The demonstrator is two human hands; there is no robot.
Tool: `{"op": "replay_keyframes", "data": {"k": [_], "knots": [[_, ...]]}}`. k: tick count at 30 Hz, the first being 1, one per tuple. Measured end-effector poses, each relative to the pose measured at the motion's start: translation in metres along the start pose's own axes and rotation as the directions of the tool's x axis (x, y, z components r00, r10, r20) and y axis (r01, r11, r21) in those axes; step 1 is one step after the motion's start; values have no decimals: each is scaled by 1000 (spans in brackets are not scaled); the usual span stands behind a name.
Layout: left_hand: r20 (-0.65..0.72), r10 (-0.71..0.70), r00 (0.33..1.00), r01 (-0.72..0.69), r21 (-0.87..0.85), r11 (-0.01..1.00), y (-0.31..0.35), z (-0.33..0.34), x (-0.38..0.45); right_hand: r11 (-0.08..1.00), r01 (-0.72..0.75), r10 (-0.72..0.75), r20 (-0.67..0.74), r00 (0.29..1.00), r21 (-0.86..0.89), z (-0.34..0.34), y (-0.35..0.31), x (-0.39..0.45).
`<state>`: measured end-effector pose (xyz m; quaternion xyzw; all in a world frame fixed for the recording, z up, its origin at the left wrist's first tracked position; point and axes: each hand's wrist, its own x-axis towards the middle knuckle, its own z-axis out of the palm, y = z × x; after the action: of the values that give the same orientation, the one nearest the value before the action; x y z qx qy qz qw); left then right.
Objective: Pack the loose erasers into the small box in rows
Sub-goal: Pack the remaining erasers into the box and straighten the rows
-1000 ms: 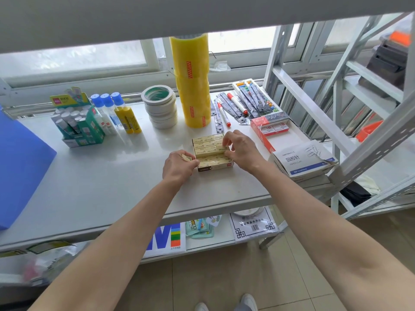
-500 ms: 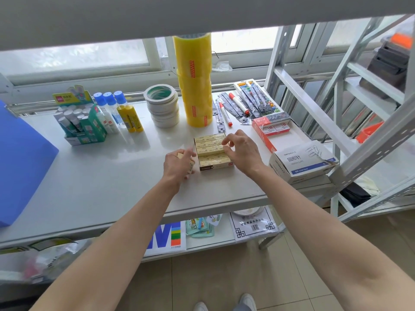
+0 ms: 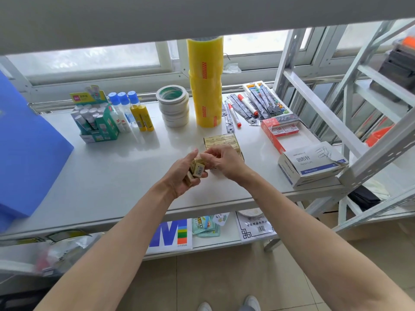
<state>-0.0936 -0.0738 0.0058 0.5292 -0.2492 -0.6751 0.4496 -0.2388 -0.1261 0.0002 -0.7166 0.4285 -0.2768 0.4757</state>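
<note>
A small box (image 3: 221, 140) filled with rows of tan erasers sits on the white shelf (image 3: 112, 171), its near part hidden behind my right hand. My left hand (image 3: 184, 176) is raised just left of the box and grips a few loose tan erasers (image 3: 197, 168), one showing a barcode. My right hand (image 3: 224, 161) meets it from the right, its fingertips pinching the top eraser of that bunch.
A tall stack of yellow tape rolls (image 3: 205, 86) and white tape rolls (image 3: 175, 108) stand behind the box. Glue bottles (image 3: 132, 111) and a green carton (image 3: 96, 117) are at back left, a blue sheet (image 3: 27, 149) far left. Paper-clip boxes (image 3: 312, 162) and markers (image 3: 247, 104) lie right.
My left hand lifted off the shelf with the loose erasers and turned palm up. My right hand left the box top and came over to the erasers in my left hand.
</note>
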Motion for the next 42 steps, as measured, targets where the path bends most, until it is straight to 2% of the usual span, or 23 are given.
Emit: {"op": "replay_keyframes", "data": {"k": [3,5,10,15,20,27,31,34,39,42], "knots": [[25,-16,1000,16,3,1000,-1,0,-3,998,-51,53,-69,996,37,3,5,-1],[7,-23,1000,23,-2,1000,-1,-1,-4,988,-91,105,-112,988,128,3,9,-1],[-77,-52,996,62,131,989,-3,-3,-3,953,-69,98,-85,992,295,-2,6,-10],[-76,-30,997,42,163,986,-7,-3,-1,947,-14,32,-49,998,320,-8,6,-19],[-88,-7,996,23,175,984,-8,-2,1,947,-31,45,-36,998,320,-11,11,-23],[-87,12,996,5,191,982,-6,8,2,967,-59,88,-110,990,247,-14,10,-21],[-111,31,993,-11,178,984,-7,12,5,980,-50,65,-70,995,193,-19,13,-20],[-129,27,991,-4,178,984,-6,12,7,999,-26,28,-49,998,42,-22,15,-19],[-263,87,961,-17,258,966,-6,15,10,953,0,-74,-232,970,-304,-30,21,-8],[-322,146,935,-37,320,947,-7,14,13,926,-29,-58,-217,974,-377,-34,24,2]]}}
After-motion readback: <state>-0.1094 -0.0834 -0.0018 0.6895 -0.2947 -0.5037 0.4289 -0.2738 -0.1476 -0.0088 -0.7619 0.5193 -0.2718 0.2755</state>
